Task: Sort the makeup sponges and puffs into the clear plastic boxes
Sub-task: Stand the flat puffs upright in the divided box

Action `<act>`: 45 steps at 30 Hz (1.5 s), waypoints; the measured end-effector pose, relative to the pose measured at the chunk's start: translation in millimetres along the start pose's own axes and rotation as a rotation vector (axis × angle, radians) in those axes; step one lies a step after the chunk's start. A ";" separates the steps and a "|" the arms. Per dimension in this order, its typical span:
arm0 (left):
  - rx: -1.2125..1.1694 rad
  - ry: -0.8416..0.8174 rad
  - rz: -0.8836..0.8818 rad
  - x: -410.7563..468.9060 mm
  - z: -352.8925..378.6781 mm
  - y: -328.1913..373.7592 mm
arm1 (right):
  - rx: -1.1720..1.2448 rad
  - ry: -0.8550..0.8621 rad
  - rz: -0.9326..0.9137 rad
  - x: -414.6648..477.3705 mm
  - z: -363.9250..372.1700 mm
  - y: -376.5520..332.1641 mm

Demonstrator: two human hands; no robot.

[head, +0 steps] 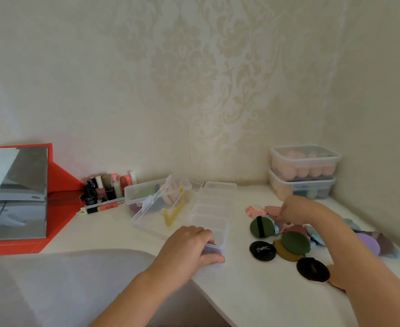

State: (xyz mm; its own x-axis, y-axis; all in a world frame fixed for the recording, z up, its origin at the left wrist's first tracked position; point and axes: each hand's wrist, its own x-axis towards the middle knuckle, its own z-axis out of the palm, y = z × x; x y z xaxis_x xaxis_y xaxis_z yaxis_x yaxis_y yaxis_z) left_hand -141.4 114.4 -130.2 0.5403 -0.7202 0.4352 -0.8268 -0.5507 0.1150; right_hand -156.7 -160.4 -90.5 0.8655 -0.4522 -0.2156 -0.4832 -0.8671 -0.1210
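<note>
While the left hand [189, 246] gripped the near end of the long clear box [214, 208], the right hand [295, 211] was on the puffs [295, 243] just right of it, its hold too hidden to tell.

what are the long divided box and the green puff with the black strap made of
The long divided box: probably rigid plastic, clear and faintly glossy; the white table shows through its walls. The green puff with the black strap: likely sponge under a matte skin; it shows no shine. The strap looks like ribbon or elastic, too blurred to tell.
</note>
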 end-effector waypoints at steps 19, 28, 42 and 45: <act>0.035 -0.147 -0.046 -2.3 -13.9 -9.1 | 0.322 0.090 -0.108 -22.9 -23.1 -13.8; -0.137 -0.204 -0.053 0.9 -19.7 -9.9 | 0.777 0.307 -0.352 -48.7 -29.8 -47.1; -0.336 -0.118 -0.206 -3.1 -20.1 -14.9 | 0.810 0.024 -0.744 -60.5 -7.3 -72.2; -0.345 -0.102 -0.205 -3.3 -20.5 -14.2 | 0.884 0.058 -0.735 -61.1 -2.5 -78.0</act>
State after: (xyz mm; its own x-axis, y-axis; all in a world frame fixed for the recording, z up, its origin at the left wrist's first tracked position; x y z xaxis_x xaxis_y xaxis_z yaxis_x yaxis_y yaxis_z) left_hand -134.7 133.3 -115.0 0.6978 -0.6578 0.2836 -0.6949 -0.5256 0.4908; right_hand -171.7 -65.7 -65.5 0.9704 0.0730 0.2304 0.2363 -0.4861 -0.8413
